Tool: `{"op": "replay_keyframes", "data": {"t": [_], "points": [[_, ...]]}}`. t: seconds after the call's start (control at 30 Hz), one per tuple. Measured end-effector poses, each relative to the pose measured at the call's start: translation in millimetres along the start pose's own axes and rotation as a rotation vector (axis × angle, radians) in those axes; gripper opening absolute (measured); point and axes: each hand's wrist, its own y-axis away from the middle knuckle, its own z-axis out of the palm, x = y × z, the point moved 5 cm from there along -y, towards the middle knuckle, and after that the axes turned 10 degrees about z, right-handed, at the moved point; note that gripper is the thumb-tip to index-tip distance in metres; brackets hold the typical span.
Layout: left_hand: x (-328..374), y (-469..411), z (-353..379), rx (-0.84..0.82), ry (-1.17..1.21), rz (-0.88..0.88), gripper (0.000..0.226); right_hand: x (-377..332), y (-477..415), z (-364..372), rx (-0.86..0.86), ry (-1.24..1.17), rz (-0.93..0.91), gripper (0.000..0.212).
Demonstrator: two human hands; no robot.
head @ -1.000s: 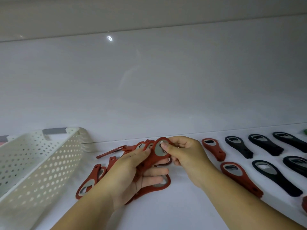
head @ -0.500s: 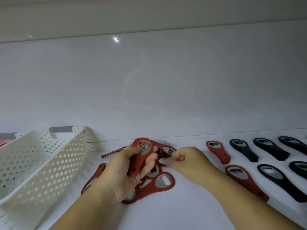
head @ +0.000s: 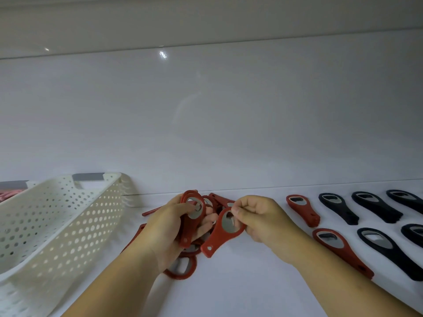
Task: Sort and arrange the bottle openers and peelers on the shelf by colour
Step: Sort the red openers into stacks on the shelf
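Placing one red opener (head: 220, 239)
Right hand (head: 263, 218) pinches its head between the fingers; left hand (head: 169, 227) grips a red stack (head: 188, 229). Lay it parallel beside the red row (head: 302, 209).

Red opener pile (head: 180, 276) mostly hidden under left hand (head: 169, 227), count unclear. Rightmost black openers (head: 409, 237) and basket (head: 45, 225) clipped by frame edges. Pink item (head: 9, 193) behind basket unidentifiable.

Nothing legible anywhere: red bottle openers (head: 217, 239), black bottle openers (head: 338, 209) and white basket (head: 68, 225) show no lettering I can make out.
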Motion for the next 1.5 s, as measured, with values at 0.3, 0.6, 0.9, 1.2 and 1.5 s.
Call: {"op": "replay_keyframes", "data": {"t": [0.3,0.6,0.9,1.2,1.5], "points": [[-6.3,11.3,14.5,-0.262,-0.207,-0.046,0.025,2.7,-2.7,-1.9,0.107,-0.154,-0.008,0.012],[-0.7,-6.2,-10.5,0.137,0.278,0.021,0.033,13.2,-9.0,13.1,0.311,0.678,-0.001,0.031],[1.0,-1.8,-6.6,0.168,0.362,0.068,0.036,10.7,-6.4,17.6,0.232,0.725,0.024,0.028],[0.6,-0.7,-5.0,0.117,0.21,0.083,0.018,8.8,-17.3,-21.9,0.418,0.296,0.046,0.019],[-13.7,8.4,22.2,-0.242,-0.211,-0.007,0.023,-10.6,4.3,-11.1,0.167,-0.152,-0.053,0.015]]}}
